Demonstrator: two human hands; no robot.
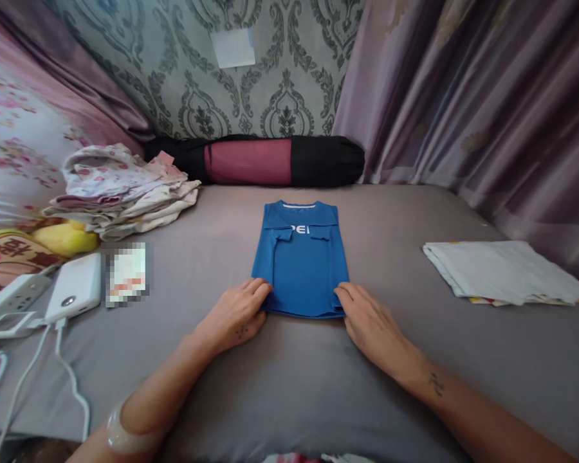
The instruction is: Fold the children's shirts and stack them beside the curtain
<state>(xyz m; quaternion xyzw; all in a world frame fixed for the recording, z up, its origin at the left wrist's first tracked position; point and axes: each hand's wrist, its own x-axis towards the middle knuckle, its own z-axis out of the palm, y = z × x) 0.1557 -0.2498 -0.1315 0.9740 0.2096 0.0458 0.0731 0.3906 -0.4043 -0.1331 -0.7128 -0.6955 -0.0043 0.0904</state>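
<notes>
A blue long-sleeved shirt lies flat on the grey bed sheet, its collar pointing away from me. Both its sides and sleeves are folded inward, and part of white lettering shows between the cuffs. My left hand pinches the near left corner of the hem. At the near right corner, my right hand has its fingers closed on the fabric. The fingertips are partly hidden by the hands and cloth.
Folded light clothes lie at the right. On the left are piled clothes, a white power bank with cables, a power strip and a yellow plush toy. A black and maroon roll lies along the wall.
</notes>
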